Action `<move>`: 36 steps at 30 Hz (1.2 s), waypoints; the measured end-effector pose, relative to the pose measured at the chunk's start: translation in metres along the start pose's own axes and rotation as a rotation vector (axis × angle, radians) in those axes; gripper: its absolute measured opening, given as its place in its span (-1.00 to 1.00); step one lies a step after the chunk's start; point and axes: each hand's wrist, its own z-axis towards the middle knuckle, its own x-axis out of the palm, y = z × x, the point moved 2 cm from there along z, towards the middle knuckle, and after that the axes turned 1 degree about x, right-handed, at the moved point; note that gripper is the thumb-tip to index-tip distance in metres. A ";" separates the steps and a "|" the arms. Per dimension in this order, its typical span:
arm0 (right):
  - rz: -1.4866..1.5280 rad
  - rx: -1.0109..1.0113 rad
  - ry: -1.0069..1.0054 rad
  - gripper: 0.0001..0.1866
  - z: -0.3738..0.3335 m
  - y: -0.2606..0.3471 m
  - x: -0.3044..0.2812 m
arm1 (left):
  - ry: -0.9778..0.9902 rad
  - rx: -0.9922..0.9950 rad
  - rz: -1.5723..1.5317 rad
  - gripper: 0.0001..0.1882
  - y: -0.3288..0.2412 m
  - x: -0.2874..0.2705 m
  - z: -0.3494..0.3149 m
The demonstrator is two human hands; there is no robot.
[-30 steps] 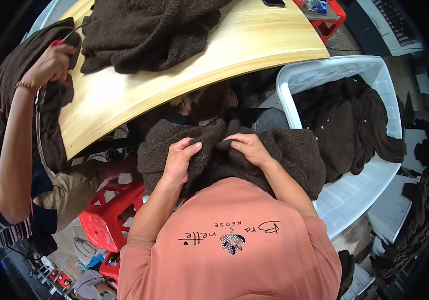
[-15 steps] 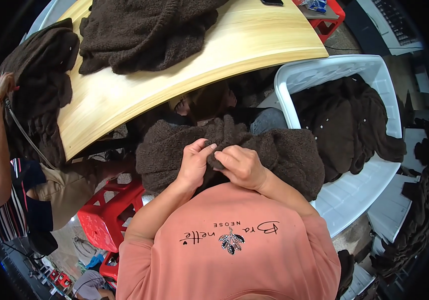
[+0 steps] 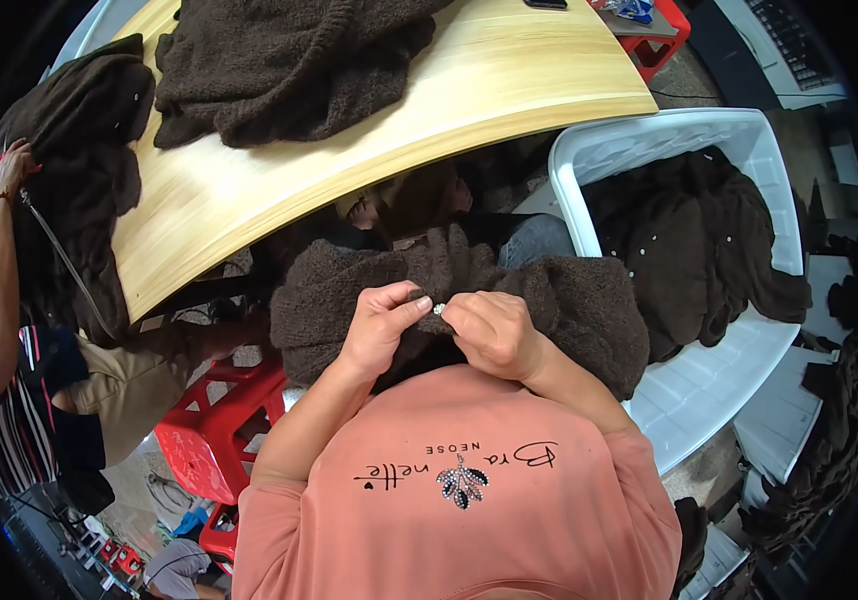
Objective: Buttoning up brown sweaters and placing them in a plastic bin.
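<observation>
Across my lap lies a dark brown knitted garment (image 3: 589, 315), bunched up in thick folds. My left hand (image 3: 381, 328) is closed, pinching a bit of its edge between thumb and forefinger. A small shiny whitish button (image 3: 439, 309) shows between the two hands. My right hand (image 3: 495, 332) is closed too, its thumb and fingertips at the button's right side. The curled fingers of the right hand hide whatever else they may hold.
A wooden table (image 3: 509, 90) ahead carries more brown knitwear (image 3: 294, 70). To the right, a white plastic tub (image 3: 689, 410) holds brown buttoned garments (image 3: 689, 250). At left, a co-worker's hand (image 3: 16, 165) handles another brown garment (image 3: 74, 130), near a red stool (image 3: 204, 440).
My hands have drawn slightly apart, and the shiny button now shows between them. On the left, the co-worker's hand has shifted slightly at the garment.
</observation>
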 end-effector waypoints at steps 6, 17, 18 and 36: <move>-0.128 -0.026 0.064 -0.84 -0.005 -0.002 0.008 | -0.004 0.064 0.083 -0.95 -0.001 0.000 -0.003; 0.807 0.762 0.294 -0.80 -0.004 -0.027 0.003 | -0.049 0.542 0.717 -0.82 -0.014 0.014 -0.019; 0.767 0.744 0.337 -0.82 -0.005 -0.029 0.004 | -0.040 0.607 0.764 -0.80 -0.015 0.015 -0.019; 0.147 0.382 0.059 -0.83 -0.019 -0.015 0.024 | -0.167 0.995 1.007 -0.73 -0.007 0.019 -0.024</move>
